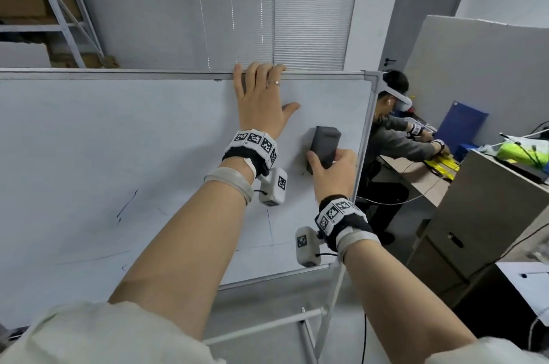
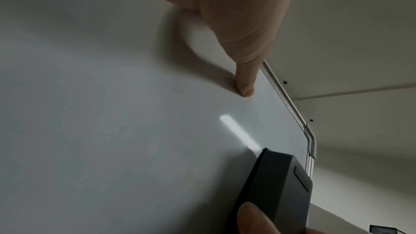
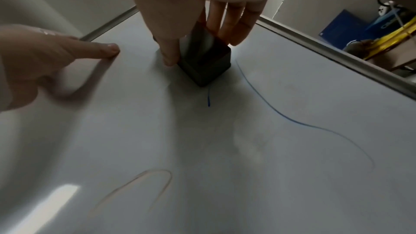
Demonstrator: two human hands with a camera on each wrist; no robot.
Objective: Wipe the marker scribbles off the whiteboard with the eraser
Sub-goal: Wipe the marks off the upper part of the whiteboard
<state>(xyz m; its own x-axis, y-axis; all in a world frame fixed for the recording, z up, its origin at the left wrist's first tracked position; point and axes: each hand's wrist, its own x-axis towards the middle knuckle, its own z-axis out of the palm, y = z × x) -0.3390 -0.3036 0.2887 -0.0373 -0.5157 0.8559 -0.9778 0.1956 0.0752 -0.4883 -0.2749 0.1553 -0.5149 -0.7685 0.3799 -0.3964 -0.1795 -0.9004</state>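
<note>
1. Nearest the head camera, two bare forearms with pale rolled sleeves are seen reaching up to the whiteboard [image 1: 118, 140]; marker-tagged wristbands [image 1: 252, 145] are worn on both wrists.
2. Thin marker lines [image 1: 126, 205] are noted on the lower half of the board, toward its bottom edge; in the right wrist view a short blue stroke [image 3: 208, 99] is seen just below the eraser and a long blue curve [image 3: 292, 118] running toward the board's right edge.
3. The dark grey eraser [image 1: 325, 146] is held against the board surface in its upper right part, near the right frame edge. It is gripped by the right hand [image 1: 332, 173], thumb on one long side and fingers [image 3: 236, 24] curled round the other.
4. The left hand [image 1: 260, 102] is laid flat on the board just left of and above the eraser, apart from it. Its fingers are hooked over the top frame edge and nothing else is held; the thumb [image 2: 246, 84] is pressed on the white surface.
5. Beyond the board's right edge, a seated person [image 1: 389, 132] wearing a headset is seen at a desk; grey window blinds [image 1: 237, 7] and a metal shelf rack [image 1: 44, 7] are noted behind the top edge.
</note>
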